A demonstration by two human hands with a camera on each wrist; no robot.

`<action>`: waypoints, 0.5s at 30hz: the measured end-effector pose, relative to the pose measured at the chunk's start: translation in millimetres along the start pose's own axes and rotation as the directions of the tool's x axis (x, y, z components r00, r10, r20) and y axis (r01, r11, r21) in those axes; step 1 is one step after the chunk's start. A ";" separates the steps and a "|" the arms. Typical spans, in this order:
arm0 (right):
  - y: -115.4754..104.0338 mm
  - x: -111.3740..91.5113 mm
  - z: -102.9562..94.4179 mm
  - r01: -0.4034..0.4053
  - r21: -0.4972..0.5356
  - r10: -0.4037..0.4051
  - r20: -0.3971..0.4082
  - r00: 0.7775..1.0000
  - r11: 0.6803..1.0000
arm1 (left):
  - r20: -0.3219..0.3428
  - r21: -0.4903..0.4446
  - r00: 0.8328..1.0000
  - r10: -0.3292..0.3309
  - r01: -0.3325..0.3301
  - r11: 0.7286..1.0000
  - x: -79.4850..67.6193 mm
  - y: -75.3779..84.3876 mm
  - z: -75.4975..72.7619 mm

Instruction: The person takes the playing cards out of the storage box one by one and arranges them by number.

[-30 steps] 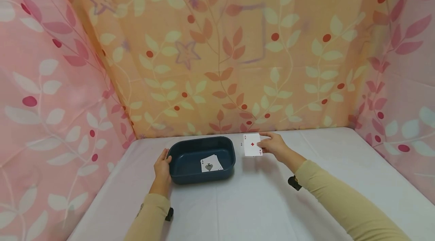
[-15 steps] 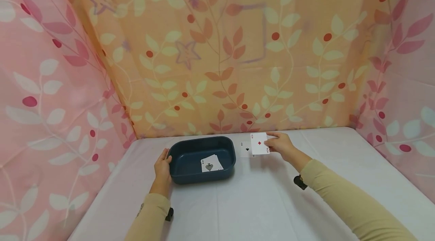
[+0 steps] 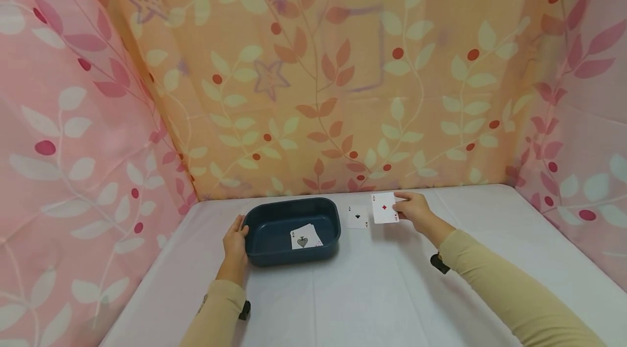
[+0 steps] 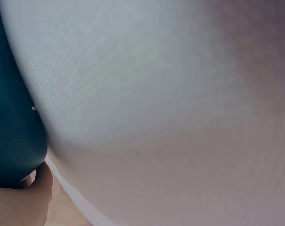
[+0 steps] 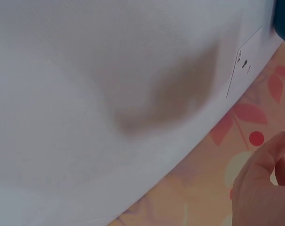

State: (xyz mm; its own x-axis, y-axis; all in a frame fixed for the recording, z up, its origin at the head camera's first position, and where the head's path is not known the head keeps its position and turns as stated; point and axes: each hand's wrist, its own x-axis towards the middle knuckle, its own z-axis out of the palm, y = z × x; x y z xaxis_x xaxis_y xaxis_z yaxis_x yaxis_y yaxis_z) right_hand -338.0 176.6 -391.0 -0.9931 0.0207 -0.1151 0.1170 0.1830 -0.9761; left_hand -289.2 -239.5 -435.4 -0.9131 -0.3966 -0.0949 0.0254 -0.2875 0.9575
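My right hand [image 3: 413,210] pinches an ace of diamonds [image 3: 384,207] by its right edge, face toward the head camera, raised over the white table. Just left of it, an ace of clubs [image 3: 357,217] lies face up on the cloth; the right wrist view also catches this ace of clubs [image 5: 246,63]. A dark blue rectangular dish [image 3: 266,230] stands farther left. Inside it an ace of spades [image 3: 302,238] tops a few overlapping cards, mostly hidden. My left hand [image 3: 235,243] grips the dish's left end, thumb by the rim.
White cloth covers the table [image 3: 362,292]. An orange leaf-patterned curtain [image 3: 313,118] rises right behind the dish and cards. Pink patterned curtains [image 3: 73,173] close off both sides.
My right hand has moved right with the ace of diamonds, uncovering the ace of clubs on the table. The left hand and the dish have stayed in place.
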 end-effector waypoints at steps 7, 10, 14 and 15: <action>5.2 4.6 -6.7 0.005 0.020 -0.005 0.003 1.000 1.000 | 0.003 -0.003 1.000 0.003 -0.003 1.000 0.5 -0.2 0.4; 6.6 6.3 -9.6 -0.001 0.016 0.001 0.006 1.000 1.000 | 0.000 -0.001 1.000 0.003 -0.003 1.000 0.9 -0.3 0.3; 9.1 8.8 -12.4 -0.020 0.013 0.020 0.008 1.000 1.000 | -0.006 -0.003 1.000 0.001 -0.001 1.000 0.9 -0.4 -0.1; 9.8 9.7 -12.8 -0.028 0.016 0.028 0.003 1.000 0.999 | -0.006 -0.003 1.000 0.002 -0.003 1.000 0.8 -0.5 0.1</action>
State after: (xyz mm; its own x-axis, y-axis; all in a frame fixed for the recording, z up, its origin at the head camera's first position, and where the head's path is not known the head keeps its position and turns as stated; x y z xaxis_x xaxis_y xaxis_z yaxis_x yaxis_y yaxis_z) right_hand -346.5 191.2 -399.3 -0.9895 0.0224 -0.1426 0.1443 0.1668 -0.9754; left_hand -290.0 -239.6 -435.9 -0.9105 -0.4026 -0.0941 0.0290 -0.2894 0.9568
